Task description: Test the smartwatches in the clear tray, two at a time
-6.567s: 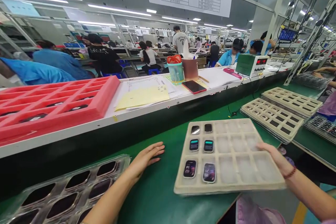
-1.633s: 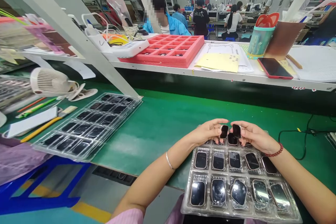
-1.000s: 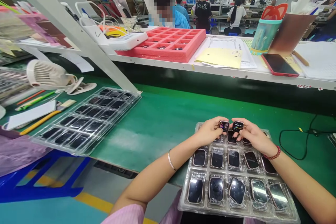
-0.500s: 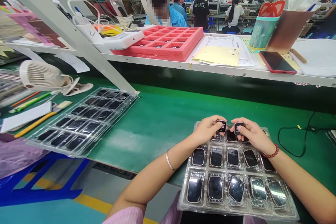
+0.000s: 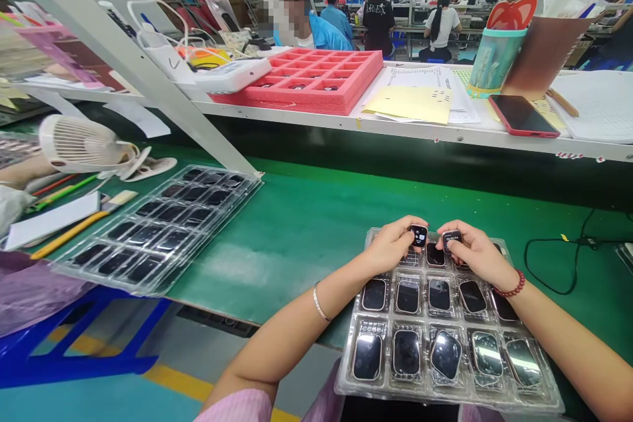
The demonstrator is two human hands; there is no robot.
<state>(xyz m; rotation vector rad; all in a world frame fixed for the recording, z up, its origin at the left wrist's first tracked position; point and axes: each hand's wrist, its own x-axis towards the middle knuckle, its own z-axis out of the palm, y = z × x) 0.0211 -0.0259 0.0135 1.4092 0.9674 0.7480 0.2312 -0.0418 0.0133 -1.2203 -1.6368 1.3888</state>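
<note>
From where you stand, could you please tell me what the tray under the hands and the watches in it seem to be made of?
The tray looks like thin, clear moulded plastic, glossy, with glare along its ridges. The watches seem to have glass fronts, given their mirror-like shine, and metal rims, though coated plastic is possible.

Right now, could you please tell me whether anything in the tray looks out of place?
Yes: in the clear plastic tray, the third smartwatch from the left in the nearest row sits turned at an angle in its pocket, while its neighbours lie square.
</note>
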